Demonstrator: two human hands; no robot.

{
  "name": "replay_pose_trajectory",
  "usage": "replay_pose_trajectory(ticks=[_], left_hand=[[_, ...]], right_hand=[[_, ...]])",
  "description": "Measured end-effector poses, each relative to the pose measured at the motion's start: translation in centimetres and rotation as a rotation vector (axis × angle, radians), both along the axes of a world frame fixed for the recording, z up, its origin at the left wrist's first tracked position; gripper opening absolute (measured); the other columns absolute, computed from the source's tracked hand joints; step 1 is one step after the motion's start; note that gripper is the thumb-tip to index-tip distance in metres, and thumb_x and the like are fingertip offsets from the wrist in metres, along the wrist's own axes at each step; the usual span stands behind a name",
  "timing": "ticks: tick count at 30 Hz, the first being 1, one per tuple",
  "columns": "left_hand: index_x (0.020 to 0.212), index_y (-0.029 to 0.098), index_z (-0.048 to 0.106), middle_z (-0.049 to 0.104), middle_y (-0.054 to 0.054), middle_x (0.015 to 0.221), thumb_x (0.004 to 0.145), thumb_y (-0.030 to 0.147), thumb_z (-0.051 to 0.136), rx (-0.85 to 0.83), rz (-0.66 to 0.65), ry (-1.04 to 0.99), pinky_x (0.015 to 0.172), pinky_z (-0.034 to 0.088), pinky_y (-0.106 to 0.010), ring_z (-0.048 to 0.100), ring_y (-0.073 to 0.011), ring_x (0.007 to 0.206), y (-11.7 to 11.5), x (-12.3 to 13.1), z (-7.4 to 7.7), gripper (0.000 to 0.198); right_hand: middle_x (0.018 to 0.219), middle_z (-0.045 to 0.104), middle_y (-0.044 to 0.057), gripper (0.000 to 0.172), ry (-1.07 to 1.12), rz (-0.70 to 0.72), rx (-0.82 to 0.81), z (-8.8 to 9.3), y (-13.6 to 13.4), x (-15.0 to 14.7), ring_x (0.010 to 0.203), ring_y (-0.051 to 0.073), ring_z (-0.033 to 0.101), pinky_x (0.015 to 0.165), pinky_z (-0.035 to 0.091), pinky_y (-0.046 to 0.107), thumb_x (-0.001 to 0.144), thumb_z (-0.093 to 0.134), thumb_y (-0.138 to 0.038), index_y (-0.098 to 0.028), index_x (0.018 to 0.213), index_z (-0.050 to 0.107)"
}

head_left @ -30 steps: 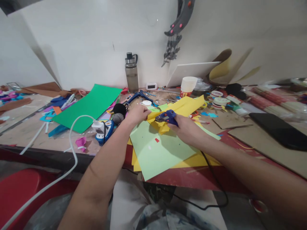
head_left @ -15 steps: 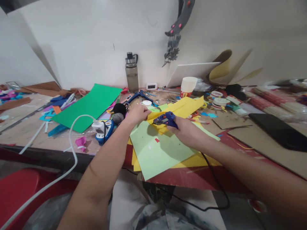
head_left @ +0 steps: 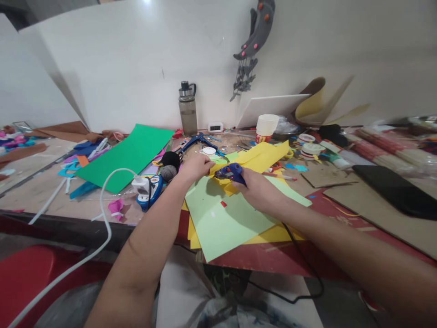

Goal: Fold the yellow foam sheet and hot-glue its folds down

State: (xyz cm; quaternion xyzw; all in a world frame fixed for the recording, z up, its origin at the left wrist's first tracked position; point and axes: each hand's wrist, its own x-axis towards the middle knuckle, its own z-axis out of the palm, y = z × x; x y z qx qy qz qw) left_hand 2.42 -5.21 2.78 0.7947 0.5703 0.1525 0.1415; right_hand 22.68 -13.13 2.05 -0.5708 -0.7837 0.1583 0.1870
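Note:
My right hand (head_left: 258, 190) is wrapped round a blue hot glue gun (head_left: 233, 173), its nozzle pointing left. The gun is above a folded yellow sheet (head_left: 264, 154). At the sheet's left end my left hand (head_left: 198, 166) is closed, thumb and fingers pinching the edge; the fingertips are partly hidden. Beneath both hands lies a pale green sheet (head_left: 221, 228) with a few small scraps on it. More yellow sheets (head_left: 194, 234) stick out from under it. The gun's black cord runs down past the table edge.
Left of my arm are a green sheet (head_left: 126, 157), a blue power socket (head_left: 150, 193) with a white cable, and yarn balls (head_left: 170, 159). A bottle (head_left: 187, 109) and paper cups (head_left: 266, 127) stand behind. A black phone-like slab (head_left: 398, 189) lies right on cardboard.
My right hand and the glue gun have shifted slightly left, closer to my left hand. The view has tilted up a little. My left hand keeps its pinch.

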Motion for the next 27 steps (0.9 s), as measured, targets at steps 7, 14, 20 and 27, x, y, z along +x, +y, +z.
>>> replay_pose_trajectory(ticks=[7,14,20,27], left_hand=[[0.061,0.017,0.069,0.072,-0.004,0.066,0.088,0.035,0.051,-0.018,0.017,0.017,0.057,0.037,-0.025,0.059,-0.0143,0.061,0.1,-0.1,0.0,0.037],[0.060,0.017,0.067,0.071,-0.004,0.066,0.088,0.034,0.050,0.003,0.009,0.017,0.059,0.037,-0.025,0.060,-0.0149,0.063,0.1,-0.2,-0.1,0.037],[0.061,0.017,0.068,0.071,-0.004,0.065,0.088,0.036,0.050,-0.016,0.018,0.022,0.057,0.036,-0.026,0.058,-0.0149,0.061,0.3,-0.1,-0.3,0.037],[0.061,0.017,0.070,0.071,-0.004,0.066,0.087,0.033,0.052,-0.004,0.009,0.023,0.057,0.036,-0.025,0.059,-0.0143,0.062,0.4,-0.1,-0.3,0.035]], right_hand=[[0.108,0.064,0.014,0.022,-0.062,0.042,0.110,-0.4,-1.1,0.3,0.098,0.025,0.061,0.086,0.045,0.036,0.094,0.050,-0.026,-0.013,0.109,0.058],[0.103,0.067,0.010,0.019,0.084,0.022,0.035,0.5,-1.4,1.3,0.095,0.023,0.062,0.080,0.045,0.031,0.090,0.054,-0.026,-0.016,0.105,0.061],[0.090,0.070,0.008,0.015,0.075,-0.100,-0.063,2.5,-1.4,2.0,0.080,0.022,0.064,0.062,0.040,0.026,0.091,0.052,-0.030,-0.019,0.095,0.061],[0.095,0.070,0.012,0.016,-0.071,-0.050,-0.035,1.9,-1.2,1.1,0.083,0.023,0.064,0.062,0.038,0.027,0.092,0.049,-0.030,-0.018,0.095,0.059]])
